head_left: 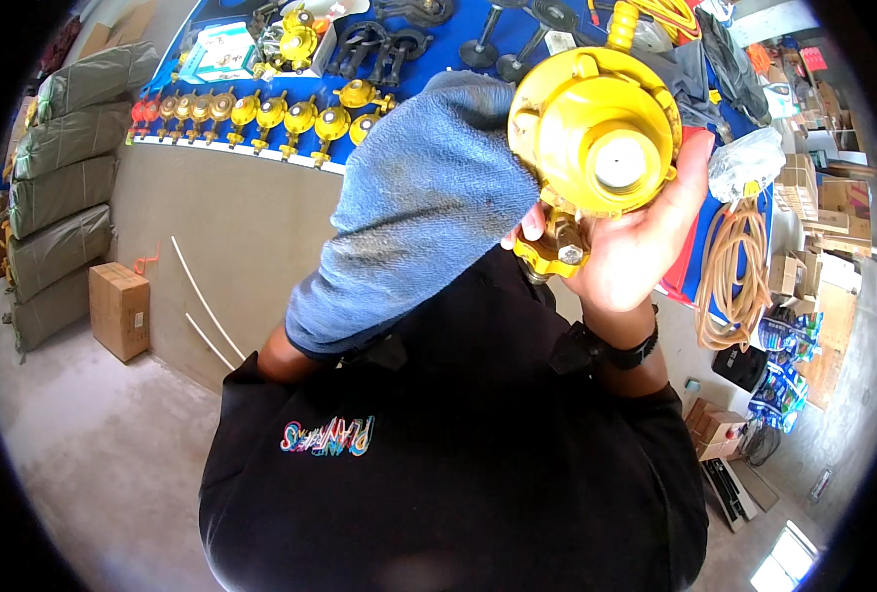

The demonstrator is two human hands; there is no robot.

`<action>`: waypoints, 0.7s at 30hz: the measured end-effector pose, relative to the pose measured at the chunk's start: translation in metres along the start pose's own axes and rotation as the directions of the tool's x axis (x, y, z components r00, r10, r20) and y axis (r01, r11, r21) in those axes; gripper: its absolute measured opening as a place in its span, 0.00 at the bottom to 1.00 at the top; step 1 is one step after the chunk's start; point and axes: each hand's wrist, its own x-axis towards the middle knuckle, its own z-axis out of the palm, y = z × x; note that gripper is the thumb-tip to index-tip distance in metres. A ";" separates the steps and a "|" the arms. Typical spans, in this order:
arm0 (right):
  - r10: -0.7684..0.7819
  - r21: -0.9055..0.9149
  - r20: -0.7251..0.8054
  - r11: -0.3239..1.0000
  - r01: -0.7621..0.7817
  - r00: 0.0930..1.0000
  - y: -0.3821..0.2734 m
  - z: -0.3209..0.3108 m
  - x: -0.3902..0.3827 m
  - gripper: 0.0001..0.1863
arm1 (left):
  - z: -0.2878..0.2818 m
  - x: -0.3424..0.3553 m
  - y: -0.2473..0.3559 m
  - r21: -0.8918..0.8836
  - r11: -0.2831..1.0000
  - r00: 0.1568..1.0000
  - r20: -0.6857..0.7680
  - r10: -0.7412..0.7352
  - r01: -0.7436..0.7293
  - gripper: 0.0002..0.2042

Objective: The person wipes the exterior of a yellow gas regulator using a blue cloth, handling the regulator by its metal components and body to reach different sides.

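My right hand (636,257) is closed on a yellow regulator (586,118), held high at upper center-right. Its round body faces me, with a knurled brass-and-yellow fitting (559,247) below and a ribbed nozzle on top. A few fingertips show beside the fitting. My left hand (468,148) is covered by a blue cloth (389,207), which touches the left side of the regulator; the fingers under the cloth are hidden.
A blue-topped table (424,49) holds rows of yellow regulators (300,120), boxes and black metal parts. Wrapped bundles (64,237) are stacked left, beside a cardboard box (118,311). Coiled tan hose (730,276) hangs right, near cartons (833,197) and blue packages (779,390).
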 end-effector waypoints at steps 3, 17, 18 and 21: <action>-0.028 -0.009 -0.080 1.000 0.028 0.996 0.004 0.005 -0.002 0.49 | -0.002 -0.009 -0.011 -0.264 0.964 0.990 0.142 0.025 0.014 0.08; 0.046 -0.032 0.086 0.999 -0.043 0.995 0.002 -0.038 0.009 0.50 | 0.014 -0.056 -0.072 -0.792 0.609 0.950 -0.219 -0.223 -0.039 0.19; 0.052 -0.032 0.091 0.998 -0.049 0.994 0.003 -0.040 0.009 0.50 | 0.011 -0.058 -0.070 -0.668 0.744 0.970 -0.167 -0.179 0.022 0.21; 0.089 0.042 0.118 0.995 -0.094 0.989 0.005 -0.041 0.009 0.48 | 0.006 -0.074 -0.082 -0.350 0.923 0.978 -0.070 -0.198 0.162 0.27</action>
